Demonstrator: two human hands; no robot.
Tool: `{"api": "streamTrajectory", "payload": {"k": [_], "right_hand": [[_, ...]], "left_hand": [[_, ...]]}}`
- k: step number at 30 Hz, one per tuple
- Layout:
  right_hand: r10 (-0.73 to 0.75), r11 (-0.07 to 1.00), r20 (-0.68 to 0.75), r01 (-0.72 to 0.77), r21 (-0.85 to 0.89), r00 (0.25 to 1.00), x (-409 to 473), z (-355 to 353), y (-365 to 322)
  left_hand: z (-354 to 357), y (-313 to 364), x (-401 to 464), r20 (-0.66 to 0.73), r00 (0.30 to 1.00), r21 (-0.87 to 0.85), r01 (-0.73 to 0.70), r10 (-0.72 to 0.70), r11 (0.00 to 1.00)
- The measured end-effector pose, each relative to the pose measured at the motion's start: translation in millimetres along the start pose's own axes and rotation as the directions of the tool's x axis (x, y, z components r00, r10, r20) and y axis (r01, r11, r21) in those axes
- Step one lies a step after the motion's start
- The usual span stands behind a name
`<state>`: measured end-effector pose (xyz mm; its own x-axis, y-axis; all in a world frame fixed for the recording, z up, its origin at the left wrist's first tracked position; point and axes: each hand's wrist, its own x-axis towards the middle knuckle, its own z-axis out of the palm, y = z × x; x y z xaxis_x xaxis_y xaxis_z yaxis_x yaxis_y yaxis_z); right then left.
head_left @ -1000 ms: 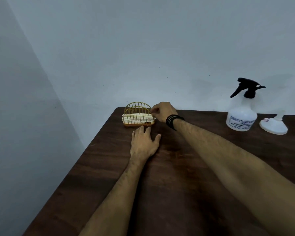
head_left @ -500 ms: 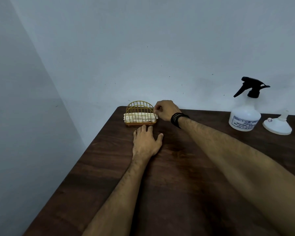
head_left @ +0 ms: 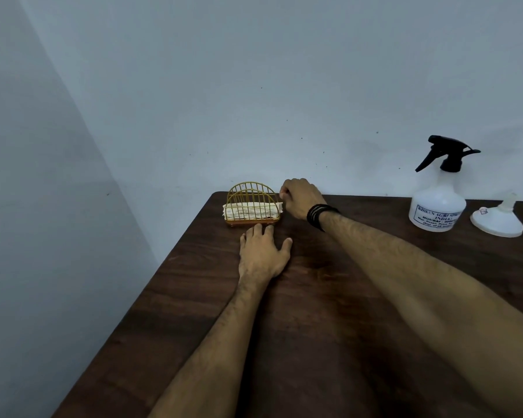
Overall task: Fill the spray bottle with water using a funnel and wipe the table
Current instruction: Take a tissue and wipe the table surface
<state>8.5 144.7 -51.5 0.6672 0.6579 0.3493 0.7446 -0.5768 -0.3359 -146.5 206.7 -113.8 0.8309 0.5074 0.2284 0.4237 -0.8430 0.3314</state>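
Observation:
A white spray bottle with a black trigger head stands at the back right of the dark wooden table. A white funnel lies upside down just right of it. At the back left corner a gold wire holder holds a folded white cloth. My right hand is closed at the holder's right end, its fingertips pinching the cloth's edge. My left hand lies flat on the table just in front of the holder, fingers apart.
The table stands in a room corner, with pale walls behind it and to the left. Its left edge runs diagonally toward me. A black band sits on my right wrist.
My right hand has risen slightly at the holder's right end. The view has shifted a little left, so bottle and funnel sit further right.

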Motion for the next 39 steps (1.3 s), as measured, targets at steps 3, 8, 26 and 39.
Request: {"api": "streamTrajectory", "payload": {"k": [3, 8, 26, 39], "right_hand": [[-0.018, 0.999, 0.069, 0.014, 0.053, 0.997, -1, 4, 2], [-0.045, 0.998, -0.02, 0.045, 0.035, 0.999, -3, 12, -1], [0.366, 0.507, 0.067, -0.259, 0.822, 0.928, 3, -10, 5], [0.485, 0.413, 0.107, -0.334, 0.847, 0.868, 5, -51, 32]], "left_hand": [[0, 0, 0, -0.002, 1.0, 0.001, 0.001, -0.001, 1.0], [0, -1, 1, -0.006, 1.0, 0.008, -0.008, 0.008, 1.0], [0, 0, 0, -0.015, 1.0, 0.01, -0.004, 0.004, 1.0], [1, -1, 1, -0.02, 1.0, 0.025, -0.006, 0.006, 1.0]]}}
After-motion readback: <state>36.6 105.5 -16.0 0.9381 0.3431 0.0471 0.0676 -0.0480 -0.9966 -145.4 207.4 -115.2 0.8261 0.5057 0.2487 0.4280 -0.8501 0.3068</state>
